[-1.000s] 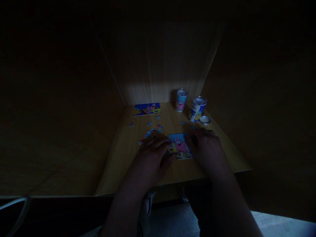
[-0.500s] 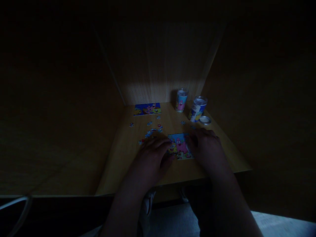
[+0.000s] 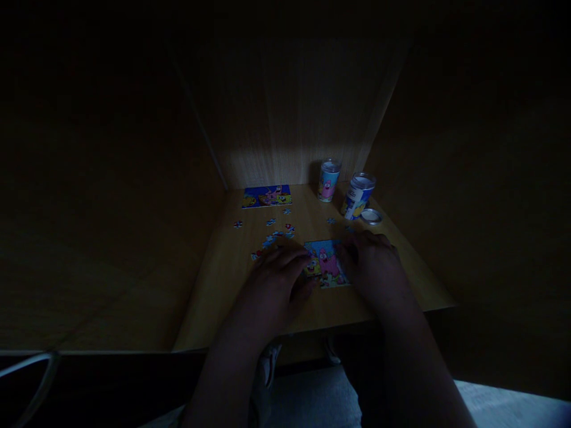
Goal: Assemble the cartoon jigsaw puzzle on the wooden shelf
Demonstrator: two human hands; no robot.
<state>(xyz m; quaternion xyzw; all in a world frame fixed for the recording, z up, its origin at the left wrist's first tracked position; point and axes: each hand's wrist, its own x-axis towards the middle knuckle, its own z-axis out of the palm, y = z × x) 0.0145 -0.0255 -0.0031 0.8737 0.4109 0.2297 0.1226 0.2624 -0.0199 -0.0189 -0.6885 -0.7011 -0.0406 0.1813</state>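
Note:
A partly joined picture puzzle [image 3: 329, 266] with a pink and a yellow figure lies on the wooden surface [image 3: 223, 285] between my hands. My left hand [image 3: 281, 282] touches its left edge, thumb and forefinger apart. At its right side is my right hand [image 3: 372, 261], fingers curled down; whether they pinch a piece is too dark to tell. Several loose puzzle pieces [image 3: 274, 238] are heaped beyond my left hand, with single ones scattered around. Behind them lies a finished-looking blue picture [image 3: 266, 197].
At the back right stand two printed cans, one [image 3: 328, 181] near the back panel and another [image 3: 357, 196] closer to me. A round lid [image 3: 371, 217] lies beside the nearer can. Wooden panels [image 3: 294, 107] enclose the surface at the back and sides.

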